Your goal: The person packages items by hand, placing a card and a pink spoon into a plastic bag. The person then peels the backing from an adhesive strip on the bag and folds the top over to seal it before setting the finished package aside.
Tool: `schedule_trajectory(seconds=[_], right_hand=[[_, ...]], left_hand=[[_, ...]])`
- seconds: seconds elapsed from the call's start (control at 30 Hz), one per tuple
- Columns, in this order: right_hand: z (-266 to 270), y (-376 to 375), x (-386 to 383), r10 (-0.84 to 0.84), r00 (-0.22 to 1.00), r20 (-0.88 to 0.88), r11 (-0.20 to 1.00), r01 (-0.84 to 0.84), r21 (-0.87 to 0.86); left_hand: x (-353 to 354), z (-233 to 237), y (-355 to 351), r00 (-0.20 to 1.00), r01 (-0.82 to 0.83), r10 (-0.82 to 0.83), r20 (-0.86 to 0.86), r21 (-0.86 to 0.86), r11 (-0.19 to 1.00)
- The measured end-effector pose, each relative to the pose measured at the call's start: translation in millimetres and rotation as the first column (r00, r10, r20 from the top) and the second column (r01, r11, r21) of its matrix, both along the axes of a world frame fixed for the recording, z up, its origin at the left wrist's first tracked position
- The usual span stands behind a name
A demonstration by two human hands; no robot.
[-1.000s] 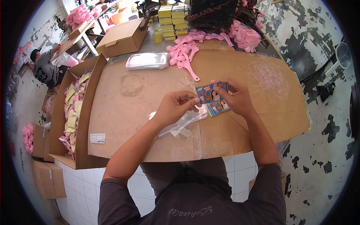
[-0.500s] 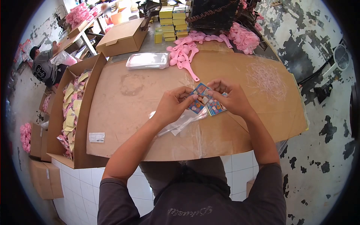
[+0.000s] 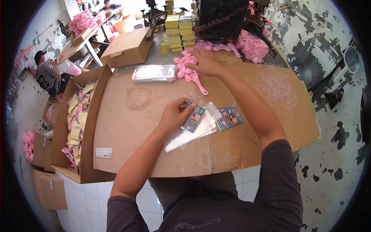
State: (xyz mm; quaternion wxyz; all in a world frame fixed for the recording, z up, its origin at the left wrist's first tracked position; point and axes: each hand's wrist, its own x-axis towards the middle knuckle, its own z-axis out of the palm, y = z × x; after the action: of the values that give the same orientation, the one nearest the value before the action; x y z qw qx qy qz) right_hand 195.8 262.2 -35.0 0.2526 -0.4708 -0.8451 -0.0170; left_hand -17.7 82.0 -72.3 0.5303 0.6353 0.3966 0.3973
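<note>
My left hand [image 3: 177,116] pinches a blue printed card [image 3: 194,119] above the cardboard-covered table [image 3: 131,127]. Clear plastic bags [image 3: 185,139] lie just under and beside that card. A small stack of similar blue cards [image 3: 230,118] rests to the right of the bags. My right hand [image 3: 208,63] is stretched out over a pile of pink plastic spoons [image 3: 198,82], its thumb and fingers apart at the spoons. Part of the pile is hidden beneath that hand.
A clear plastic-wrapped stack [image 3: 154,73] sits left of the spoons. On the left stands a long carton [image 3: 87,154] of packed pieces. Yellow-edged card stacks [image 3: 179,33], a closed box [image 3: 127,48] and a pink bundle [image 3: 252,46] are behind. A person [image 3: 48,73] sits at far left.
My right hand has left the card and moved up and away to the spoons. My left hand still has a card, now lower. The loose card stack is more exposed.
</note>
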Motion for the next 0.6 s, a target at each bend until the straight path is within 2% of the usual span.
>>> schedule_trajectory(seconds=[0.1, 0.13, 0.23, 0.37, 0.47, 0.6], right_hand=[[-0.5, 45.8, -31.9, -0.079, 0.992, 0.101, 0.980, 0.095, -0.175], [-7.6, 61.7, -38.6, -0.058, 0.987, 0.152, 0.982, 0.084, -0.172], [-21.9, 82.5, -49.2, -0.135, 0.941, 0.310, 0.955, 0.207, -0.214], [-10.4, 74.2, -45.3, -0.103, 0.944, 0.315, 0.943, 0.193, -0.270], [-22.2, 75.5, -27.4, -0.049, 0.972, 0.228, 0.951, 0.115, -0.288], [-33.2, 42.8, 14.2, -0.046, 0.989, 0.139, 0.991, 0.063, -0.119]], left_hand=[[-2.1, -0.8, 2.0, 0.999, 0.008, -0.007, 0.037, -0.029, 1.000], [-1.5, -4.5, 4.0, 0.997, 0.025, -0.022, 0.080, -0.037, 0.999], [-2.7, -5.2, 3.7, 0.996, 0.040, -0.034, 0.077, -0.074, 0.996], [-4.2, -9.0, 6.5, 0.998, 0.050, -0.048, 0.045, -0.057, 0.997], [-4.3, -2.5, 3.9, 0.998, 0.052, -0.050, 0.040, -0.065, 0.996], [-3.9, -6.6, 5.5, 0.999, 0.050, -0.050, 0.019, -0.017, 0.999]])
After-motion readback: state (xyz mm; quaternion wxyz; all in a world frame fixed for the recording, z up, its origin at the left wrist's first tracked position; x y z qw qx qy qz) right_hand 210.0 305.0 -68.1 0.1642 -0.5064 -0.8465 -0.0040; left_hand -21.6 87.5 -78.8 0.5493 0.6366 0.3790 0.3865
